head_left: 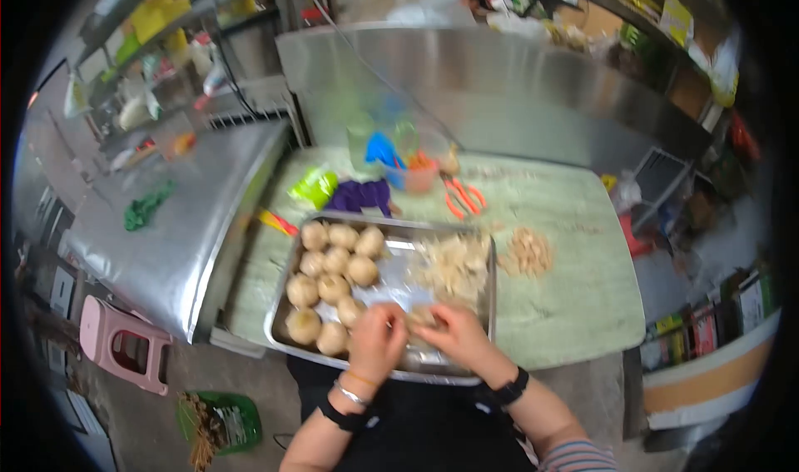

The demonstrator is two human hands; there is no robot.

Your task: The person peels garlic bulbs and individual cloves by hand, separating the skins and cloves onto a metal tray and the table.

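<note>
Several round, pale-brown balls, perhaps vegetables (334, 261), sit in rows on the left side of a shallow metal tray (391, 287). A heap of pale, thin peelings (454, 265) fills the tray's right side. Over the tray's near edge, my left hand (379, 339) is closed, fingertips pinched together. My right hand (456, 337) is closed beside it, its fingers on a small pale-brown piece (420, 317) between the two hands. Blur and my fingers hide most of that piece. What my left fingertips grip is hidden.
Orange-handled scissors (464, 198), a purple cloth (359, 196), a bright green packet (314, 186) and a clear container (414, 172) lie behind the tray. Pale pieces (527, 252) are heaped at right. A pink stool (125, 341) and green bin (237, 422) stand on the floor.
</note>
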